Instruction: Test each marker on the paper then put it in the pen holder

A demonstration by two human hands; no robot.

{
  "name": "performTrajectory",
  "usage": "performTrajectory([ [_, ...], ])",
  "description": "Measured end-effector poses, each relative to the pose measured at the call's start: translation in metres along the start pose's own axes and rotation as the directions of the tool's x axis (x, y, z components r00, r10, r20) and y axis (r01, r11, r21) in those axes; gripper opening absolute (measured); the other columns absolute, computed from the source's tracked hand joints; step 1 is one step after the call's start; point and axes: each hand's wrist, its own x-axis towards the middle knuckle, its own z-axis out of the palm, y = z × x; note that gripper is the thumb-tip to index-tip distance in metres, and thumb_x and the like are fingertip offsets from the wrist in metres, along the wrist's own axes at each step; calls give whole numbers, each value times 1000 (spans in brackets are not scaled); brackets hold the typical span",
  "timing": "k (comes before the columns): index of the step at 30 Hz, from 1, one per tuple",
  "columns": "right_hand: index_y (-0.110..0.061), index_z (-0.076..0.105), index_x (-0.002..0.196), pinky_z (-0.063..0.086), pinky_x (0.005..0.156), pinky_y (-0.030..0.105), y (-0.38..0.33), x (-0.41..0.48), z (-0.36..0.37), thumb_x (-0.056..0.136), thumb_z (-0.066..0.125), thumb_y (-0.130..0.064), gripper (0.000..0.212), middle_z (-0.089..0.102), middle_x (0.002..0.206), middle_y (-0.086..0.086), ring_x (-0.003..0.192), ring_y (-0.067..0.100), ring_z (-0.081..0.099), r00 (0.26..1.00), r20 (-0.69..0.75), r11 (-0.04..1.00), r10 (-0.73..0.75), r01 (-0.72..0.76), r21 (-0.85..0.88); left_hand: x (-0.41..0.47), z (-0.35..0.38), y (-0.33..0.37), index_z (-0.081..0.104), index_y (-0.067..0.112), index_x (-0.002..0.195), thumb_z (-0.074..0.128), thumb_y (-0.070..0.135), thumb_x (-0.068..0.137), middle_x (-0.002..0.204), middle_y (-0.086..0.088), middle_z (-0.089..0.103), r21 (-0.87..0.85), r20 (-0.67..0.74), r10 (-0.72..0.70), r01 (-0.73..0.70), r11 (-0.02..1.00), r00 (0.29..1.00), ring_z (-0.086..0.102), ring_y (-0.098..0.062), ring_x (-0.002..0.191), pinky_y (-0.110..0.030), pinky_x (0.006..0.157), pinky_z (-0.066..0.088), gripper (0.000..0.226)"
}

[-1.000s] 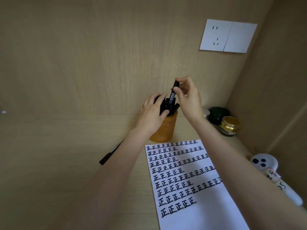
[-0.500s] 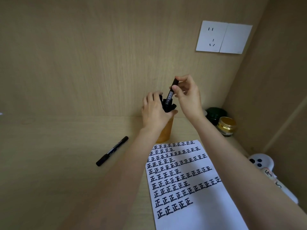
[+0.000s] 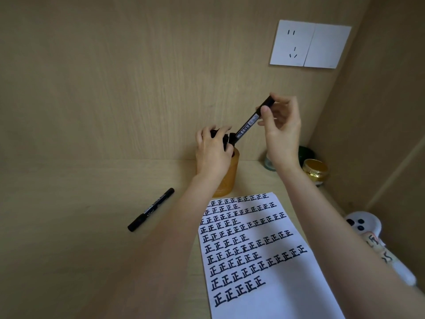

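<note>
My right hand (image 3: 279, 132) pinches the upper end of a black marker (image 3: 249, 124), held tilted, its lower end at the mouth of the amber pen holder (image 3: 230, 178). My left hand (image 3: 212, 153) curls over the cluster of black markers (image 3: 220, 137) standing in the holder. A second black marker (image 3: 151, 209) lies capped on the desk to the left. The white paper (image 3: 264, 272) in front of the holder is covered with rows of black test characters.
Against the right wall stand a dark green jar (image 3: 305, 154) and a gold-lidded jar (image 3: 315, 170). A white plush toy (image 3: 365, 224) lies at the right edge. A white wall socket (image 3: 309, 44) is on the wooden back panel.
My right hand has lifted the marker up and to the right, tilting it more. My left hand shifted to grip the markers in the holder. The camera view moved, showing the desk marker fully.
</note>
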Motion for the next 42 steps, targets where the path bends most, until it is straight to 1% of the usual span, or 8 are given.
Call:
performTrajectory([
  [9, -15, 56, 112, 55, 87, 33, 23, -17, 13, 94, 57, -11, 18, 65, 103, -3, 97, 13, 65, 964, 250, 991, 86, -56, -124, 0, -14, -1, 40, 30, 140, 57, 26, 89, 148, -4, 29, -176, 139, -51, 75, 982, 989, 13, -20, 139, -31, 109, 21, 54],
  [16, -21, 61, 116, 46, 80, 11, 29, -22, 17, 94, 57, -12, 24, 65, 101, -10, 94, 3, 61, 948, 307, 991, 88, -51, -128, -8, -18, -16, 32, 26, 143, 67, 24, 84, 149, -3, 28, -321, 144, -32, 78, 944, 989, 24, -18, 139, -35, 114, 26, 68],
  [24, -18, 60, 108, 46, 83, 13, 24, -10, 15, 90, 61, -5, 22, 62, 96, -14, 90, 3, 60, 906, 413, 990, 88, -34, -136, -7, -21, -17, 37, 20, 142, 65, 19, 86, 143, -4, 39, -299, 118, -14, 49, 953, 993, 34, -17, 134, -29, 111, 27, 63],
  [27, -11, 59, 107, 47, 79, 12, 25, -12, 15, 90, 61, -5, 18, 60, 95, -11, 88, -2, 57, 936, 328, 986, 126, -80, -149, -8, -20, -18, 39, 19, 141, 63, 17, 88, 142, -5, 40, -277, 107, 23, 8, 961, 994, 35, -18, 133, -27, 111, 28, 58],
  [29, -10, 58, 107, 49, 77, 14, 25, -16, 16, 90, 60, -6, 17, 61, 96, -6, 90, 0, 58, 959, 268, 986, 89, -46, -162, -9, -17, -19, 36, 20, 142, 58, 17, 91, 146, -5, 36, -231, 109, 55, -28, 972, 993, 32, -18, 135, -24, 109, 26, 55],
  [32, -7, 59, 107, 50, 78, 13, 21, -22, 22, 91, 58, -3, 17, 63, 101, -2, 93, 7, 60, 938, 343, 991, 48, 0, -137, -8, -15, -19, 34, 18, 144, 55, 15, 92, 149, -5, 32, -207, 88, 61, -42, 977, 994, 26, -20, 139, -29, 113, 23, 56],
  [36, -15, 61, 102, 51, 79, 23, 32, -22, 19, 90, 60, -5, 16, 64, 98, -7, 89, 7, 61, 928, 354, 978, 119, -47, -205, -10, -16, -19, 34, 18, 143, 54, 15, 93, 152, -6, 26, -189, 76, 47, -32, 981, 996, 15, -20, 143, -24, 112, 8, 55],
  [42, -19, 62, 120, 44, 81, 12, 43, -37, 19, 93, 56, -7, 30, 62, 109, -1, 96, 7, 57, 900, 401, 968, 172, -78, -240, -12, -16, -21, 34, 19, 143, 58, 14, 89, 147, -4, 33, -303, 74, 27, -4, 953, 997, 28, -18, 137, -35, 115, 24, 59],
])
